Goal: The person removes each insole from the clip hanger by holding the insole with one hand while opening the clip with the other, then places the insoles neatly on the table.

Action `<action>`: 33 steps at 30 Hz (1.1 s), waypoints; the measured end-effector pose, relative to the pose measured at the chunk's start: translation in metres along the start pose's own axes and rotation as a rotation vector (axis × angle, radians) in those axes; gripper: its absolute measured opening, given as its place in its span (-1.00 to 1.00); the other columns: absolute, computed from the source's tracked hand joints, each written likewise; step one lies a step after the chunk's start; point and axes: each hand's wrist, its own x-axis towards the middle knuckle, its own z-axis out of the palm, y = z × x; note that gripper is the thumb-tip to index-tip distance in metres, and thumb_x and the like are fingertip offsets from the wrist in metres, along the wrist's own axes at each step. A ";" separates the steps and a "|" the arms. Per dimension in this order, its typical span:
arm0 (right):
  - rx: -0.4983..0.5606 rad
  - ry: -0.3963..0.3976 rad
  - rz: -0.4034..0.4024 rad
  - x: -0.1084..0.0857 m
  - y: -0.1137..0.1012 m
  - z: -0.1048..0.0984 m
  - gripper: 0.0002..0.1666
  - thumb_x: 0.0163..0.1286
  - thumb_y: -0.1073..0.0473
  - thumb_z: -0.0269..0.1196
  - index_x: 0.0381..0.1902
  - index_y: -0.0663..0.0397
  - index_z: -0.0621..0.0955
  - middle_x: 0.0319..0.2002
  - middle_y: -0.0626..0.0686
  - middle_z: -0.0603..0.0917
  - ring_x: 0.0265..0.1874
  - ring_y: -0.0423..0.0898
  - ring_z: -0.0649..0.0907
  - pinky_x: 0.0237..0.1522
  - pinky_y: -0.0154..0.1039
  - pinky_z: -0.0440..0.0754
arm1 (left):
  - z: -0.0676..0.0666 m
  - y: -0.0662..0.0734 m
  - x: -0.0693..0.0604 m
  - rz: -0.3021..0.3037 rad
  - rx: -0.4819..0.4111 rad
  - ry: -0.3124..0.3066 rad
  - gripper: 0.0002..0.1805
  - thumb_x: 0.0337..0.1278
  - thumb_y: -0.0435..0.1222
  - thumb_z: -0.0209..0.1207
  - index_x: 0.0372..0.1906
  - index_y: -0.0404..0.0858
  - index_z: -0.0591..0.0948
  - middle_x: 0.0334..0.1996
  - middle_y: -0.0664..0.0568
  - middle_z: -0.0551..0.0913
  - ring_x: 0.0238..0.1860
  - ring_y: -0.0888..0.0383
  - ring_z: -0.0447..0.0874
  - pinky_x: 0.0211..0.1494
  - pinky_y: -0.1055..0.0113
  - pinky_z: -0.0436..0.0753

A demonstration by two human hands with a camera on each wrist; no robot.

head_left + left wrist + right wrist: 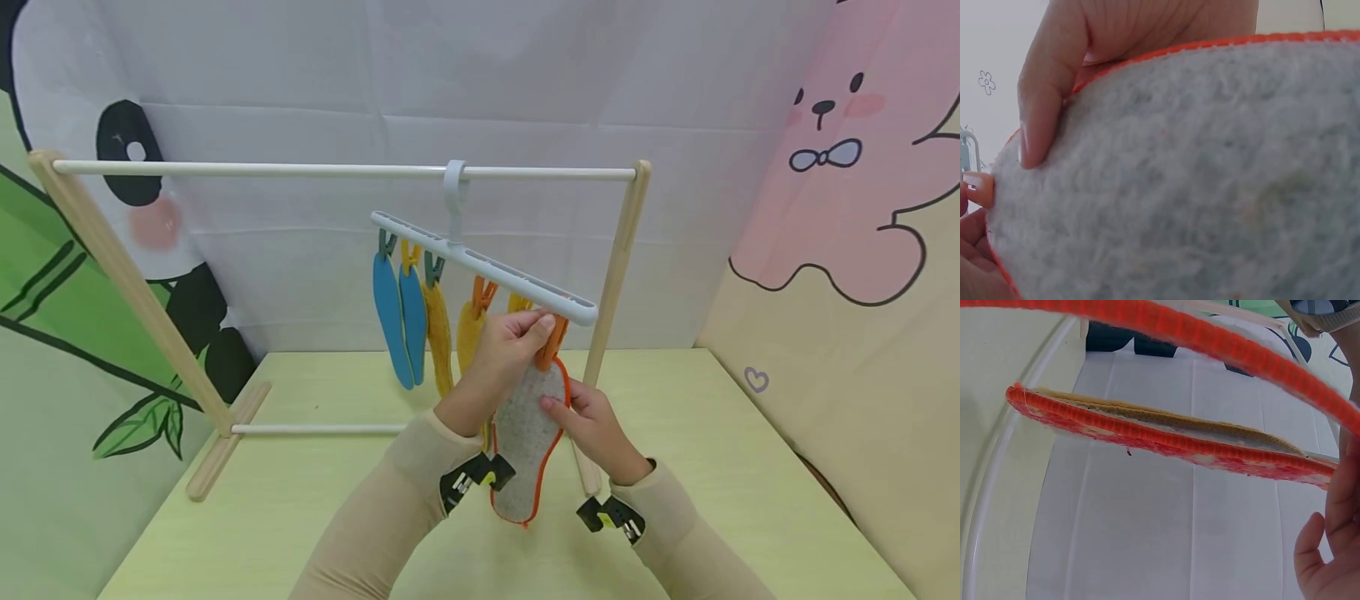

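Note:
A grey felt insole with an orange-red edge (525,442) hangs upright below an orange clip (551,346) at the right end of the pale hanger (510,275). My left hand (498,358) pinches the upper part of that clip. My right hand (603,429) holds the insole's right edge, thumb on its front. In the left wrist view the grey felt (1179,169) fills most of the picture, with the right thumb (1041,119) across it. Behind the near edge, the right wrist view shows another red-edged insole (1166,437) beside a yellowish one (1210,428).
The hanger hooks over the white rod (262,170) of a wooden-ended rack (135,283). Blue insoles (390,317) and yellow insoles (437,333) hang from clips to its left. Below lies the pale tabletop (300,517); a white cloth (300,275) hangs behind.

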 end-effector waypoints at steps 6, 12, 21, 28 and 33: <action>-0.005 -0.002 -0.019 0.000 0.001 -0.002 -0.64 0.46 0.28 0.09 -0.12 0.65 0.49 -0.30 0.48 0.60 -0.33 -0.29 0.66 -0.33 -0.29 0.65 | 0.005 0.001 0.001 0.001 0.006 0.029 -0.75 0.31 -0.49 0.05 -0.07 -0.64 0.58 -0.16 -0.35 0.65 -0.31 0.22 0.47 -0.29 0.45 0.47; 0.001 -0.002 -0.003 -0.002 0.001 -0.003 -0.61 0.47 0.24 0.09 -0.12 0.64 0.49 -0.31 0.46 0.60 -0.34 -0.27 0.66 -0.32 -0.29 0.65 | 0.007 0.001 0.000 -0.002 -0.005 0.034 -0.73 0.32 -0.49 0.04 -0.02 -0.64 0.55 -0.02 -0.36 0.60 -0.13 0.13 0.53 -0.07 0.37 0.57; 0.033 0.018 0.007 -0.004 0.002 0.000 -0.58 0.47 0.23 0.09 -0.11 0.67 0.46 -0.29 0.49 0.58 -0.33 -0.28 0.66 -0.31 -0.30 0.65 | 0.008 -0.002 0.001 -0.002 -0.004 0.049 -0.74 0.31 -0.49 0.06 -0.04 -0.64 0.56 -0.08 -0.37 0.62 -0.28 0.22 0.48 -0.24 0.49 0.51; 0.073 0.023 0.004 -0.005 0.003 0.002 -0.61 0.48 0.28 0.06 -0.10 0.70 0.45 -0.29 0.41 0.60 -0.32 -0.28 0.66 -0.30 -0.31 0.64 | 0.005 -0.003 0.002 0.013 0.007 0.034 -0.76 0.31 -0.49 0.06 -0.09 -0.65 0.59 -0.25 -0.32 0.65 -0.40 0.23 0.42 -0.37 0.46 0.42; 0.075 0.025 0.010 -0.005 0.004 0.002 -0.61 0.49 0.29 0.04 -0.08 0.70 0.44 -0.30 0.48 0.58 -0.32 -0.28 0.66 -0.30 -0.32 0.64 | 0.005 -0.005 0.002 0.028 0.013 0.020 -0.75 0.32 -0.48 0.05 -0.09 -0.65 0.59 -0.26 -0.32 0.65 -0.37 0.23 0.45 -0.33 0.45 0.47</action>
